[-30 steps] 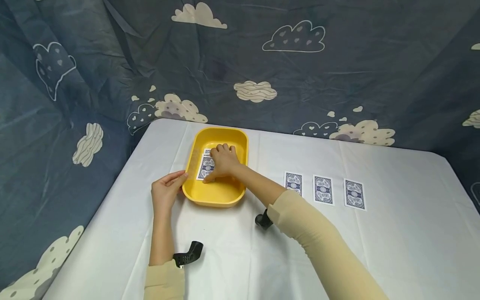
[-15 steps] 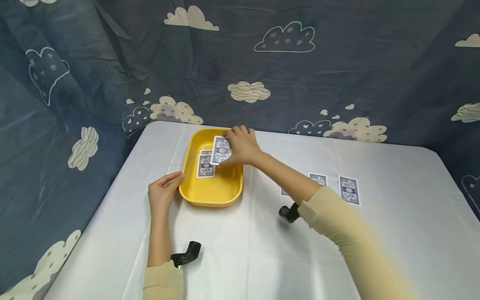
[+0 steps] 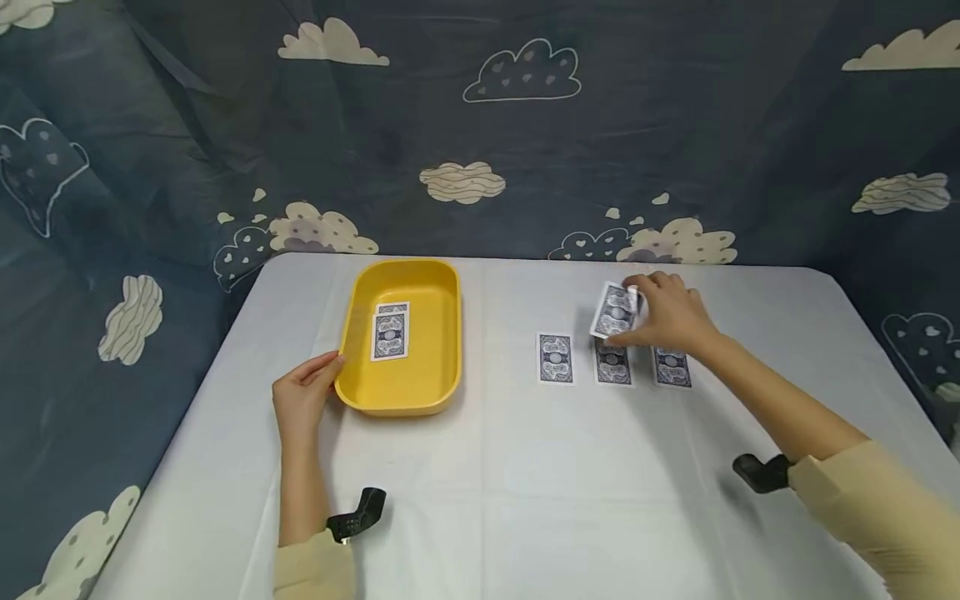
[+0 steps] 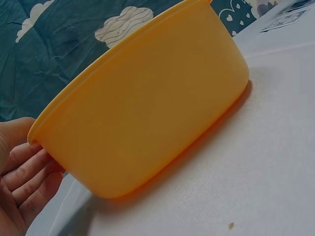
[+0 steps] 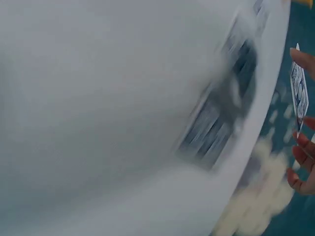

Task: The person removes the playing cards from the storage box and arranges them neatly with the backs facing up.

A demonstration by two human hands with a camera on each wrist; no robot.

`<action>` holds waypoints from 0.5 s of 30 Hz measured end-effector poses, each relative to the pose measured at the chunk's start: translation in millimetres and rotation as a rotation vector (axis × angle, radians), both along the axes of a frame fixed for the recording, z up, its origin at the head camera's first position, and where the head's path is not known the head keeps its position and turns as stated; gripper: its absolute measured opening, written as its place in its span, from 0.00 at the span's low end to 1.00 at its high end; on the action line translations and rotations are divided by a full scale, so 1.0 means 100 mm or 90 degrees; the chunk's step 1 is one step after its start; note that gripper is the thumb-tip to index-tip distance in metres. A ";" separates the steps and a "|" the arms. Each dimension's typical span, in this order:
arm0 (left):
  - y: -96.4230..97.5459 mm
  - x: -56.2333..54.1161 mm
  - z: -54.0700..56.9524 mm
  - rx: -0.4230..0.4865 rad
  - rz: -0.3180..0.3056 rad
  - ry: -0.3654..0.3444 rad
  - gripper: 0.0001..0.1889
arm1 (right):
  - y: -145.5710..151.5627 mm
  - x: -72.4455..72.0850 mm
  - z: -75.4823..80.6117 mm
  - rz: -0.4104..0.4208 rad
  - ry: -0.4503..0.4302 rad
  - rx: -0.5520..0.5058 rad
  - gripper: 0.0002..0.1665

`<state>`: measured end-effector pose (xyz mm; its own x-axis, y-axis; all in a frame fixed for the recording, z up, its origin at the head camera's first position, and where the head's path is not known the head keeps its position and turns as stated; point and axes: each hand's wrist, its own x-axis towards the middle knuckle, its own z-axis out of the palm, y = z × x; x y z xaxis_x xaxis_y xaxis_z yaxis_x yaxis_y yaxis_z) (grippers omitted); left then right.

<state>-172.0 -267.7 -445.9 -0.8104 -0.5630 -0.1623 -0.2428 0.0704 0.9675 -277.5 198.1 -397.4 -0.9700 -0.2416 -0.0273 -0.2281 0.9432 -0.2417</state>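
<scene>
At the left rim of a yellow plastic tub (image 3: 423, 383), my left hand (image 3: 302, 404) pinches the edge; in the left wrist view its thumb lies over the rim (image 4: 37, 129) and the fingers are behind the wall. My right hand (image 3: 667, 312) holds a playing card (image 3: 615, 310) by its edges, patterned blue back up, raised above the table. That card overlaps the middle one of a row of face-down cards, a left card (image 3: 555, 358), a middle card (image 3: 613, 367) and a right card (image 3: 672, 369). Inside the tub lie overlapping playing cards (image 3: 390, 337), backs up.
A white cloth covers the table (image 3: 555, 475). Behind and to the left hangs a dark blue curtain (image 3: 390, 142) with cloud prints. A black wrist camera mount (image 3: 358, 515) sits on the left forearm, another mount (image 3: 761, 473) on the right.
My right hand has lifted a playing card out of the tub and carried it right, over the row of cards. The left hand stays at the tub's rim. The head view has shifted somewhat.
</scene>
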 end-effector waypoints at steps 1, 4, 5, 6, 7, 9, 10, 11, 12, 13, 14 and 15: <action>0.00 0.01 0.00 0.006 0.003 -0.002 0.19 | 0.15 0.04 -0.02 -0.012 -0.005 0.003 0.60; 0.01 0.03 0.02 0.006 0.001 0.000 0.20 | 0.58 0.13 -0.05 -0.046 -0.015 0.020 0.59; 0.02 0.03 0.03 0.008 0.001 -0.001 0.20 | 0.71 0.17 -0.07 -0.056 -0.019 0.024 0.59; 0.03 0.03 0.04 0.013 0.000 -0.005 0.20 | 0.83 0.20 -0.07 -0.064 -0.024 0.025 0.59; 0.03 0.04 0.05 0.014 0.000 -0.004 0.21 | 0.94 0.21 -0.09 -0.067 -0.028 0.028 0.59; 0.03 0.05 0.06 0.021 0.002 0.000 0.20 | 1.13 0.25 -0.12 -0.062 -0.039 0.038 0.60; 0.03 0.05 0.05 0.013 -0.005 0.001 0.21 | 1.21 0.27 -0.13 -0.057 -0.048 0.038 0.60; 0.03 0.06 0.05 0.015 -0.006 0.003 0.21 | 1.29 0.28 -0.15 -0.045 -0.057 0.041 0.60; 0.02 0.05 0.03 0.013 -0.009 0.005 0.21 | 1.35 0.30 -0.17 -0.033 -0.068 0.041 0.60; 0.00 0.04 -0.01 0.017 -0.009 0.016 0.21 | 1.40 0.31 -0.19 -0.022 -0.077 0.041 0.60; -0.01 0.03 -0.04 0.015 -0.010 0.017 0.22 | 1.44 0.33 -0.21 -0.010 -0.086 0.042 0.60; -0.03 0.00 -0.10 0.017 -0.009 0.020 0.23 | 1.47 0.34 -0.23 -0.001 -0.094 0.042 0.59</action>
<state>-171.5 -270.8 -455.8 -0.8229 -0.5478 -0.1508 -0.2110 0.0482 0.9763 -243.9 345.6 -420.6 -0.9547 -0.2330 -0.1852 -0.1933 0.9585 -0.2096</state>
